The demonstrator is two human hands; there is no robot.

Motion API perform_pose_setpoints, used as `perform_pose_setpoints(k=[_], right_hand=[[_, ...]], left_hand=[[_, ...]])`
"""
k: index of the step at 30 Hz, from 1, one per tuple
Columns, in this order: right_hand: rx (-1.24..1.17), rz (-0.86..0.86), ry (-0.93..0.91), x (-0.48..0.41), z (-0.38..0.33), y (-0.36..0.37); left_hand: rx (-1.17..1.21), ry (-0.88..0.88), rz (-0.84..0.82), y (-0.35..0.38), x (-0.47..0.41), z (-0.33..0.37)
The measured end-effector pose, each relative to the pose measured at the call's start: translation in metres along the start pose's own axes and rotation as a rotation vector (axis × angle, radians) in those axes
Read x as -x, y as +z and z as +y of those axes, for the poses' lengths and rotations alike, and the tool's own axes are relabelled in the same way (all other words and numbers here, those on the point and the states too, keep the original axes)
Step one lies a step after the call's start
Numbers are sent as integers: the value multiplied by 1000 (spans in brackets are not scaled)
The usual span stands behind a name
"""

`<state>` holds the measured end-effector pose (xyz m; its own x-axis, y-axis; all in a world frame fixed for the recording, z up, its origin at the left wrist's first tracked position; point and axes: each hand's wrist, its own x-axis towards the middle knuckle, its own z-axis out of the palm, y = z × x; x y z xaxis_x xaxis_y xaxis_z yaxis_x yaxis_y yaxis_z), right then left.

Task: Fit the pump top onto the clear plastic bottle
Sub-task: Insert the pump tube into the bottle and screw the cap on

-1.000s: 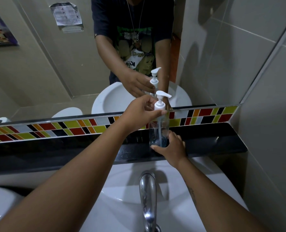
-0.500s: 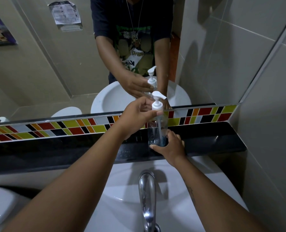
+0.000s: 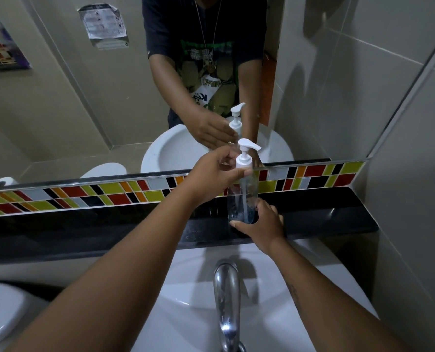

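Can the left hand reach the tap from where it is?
Probably yes. The left hand is busy gripping the pump top on the bottle, but the tap sits below it with nothing in between.

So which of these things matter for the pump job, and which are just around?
Part of the job: pump top, clear plastic bottle, left hand at the collar, right hand steadying the base.

Just around: tap, basin, black ledge, mirror, coloured tile strip.
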<state>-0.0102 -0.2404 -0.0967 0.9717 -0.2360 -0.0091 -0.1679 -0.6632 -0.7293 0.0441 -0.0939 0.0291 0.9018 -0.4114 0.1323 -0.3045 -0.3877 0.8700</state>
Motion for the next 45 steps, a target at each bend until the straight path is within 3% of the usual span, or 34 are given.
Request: perform_pose_setpoints(k=[5, 14, 17, 22, 37, 45], right_hand=[[0, -6, 8, 3, -4, -3], [14, -30, 3, 0, -1, -2], [10, -16, -2, 0, 0, -1], [7, -19, -16, -2, 4, 1], [33, -24, -17, -2, 3, 2], [19, -47, 8, -1, 1, -1]], left_hand=[[-89, 57, -48, -3, -1, 2], [-180, 6, -174, -15, -11, 10], [-114, -43, -186, -15, -10, 9], [26, 39, -84, -8, -6, 11], [58, 120, 90, 6, -4, 1], [37, 78, -33, -3, -3, -2]])
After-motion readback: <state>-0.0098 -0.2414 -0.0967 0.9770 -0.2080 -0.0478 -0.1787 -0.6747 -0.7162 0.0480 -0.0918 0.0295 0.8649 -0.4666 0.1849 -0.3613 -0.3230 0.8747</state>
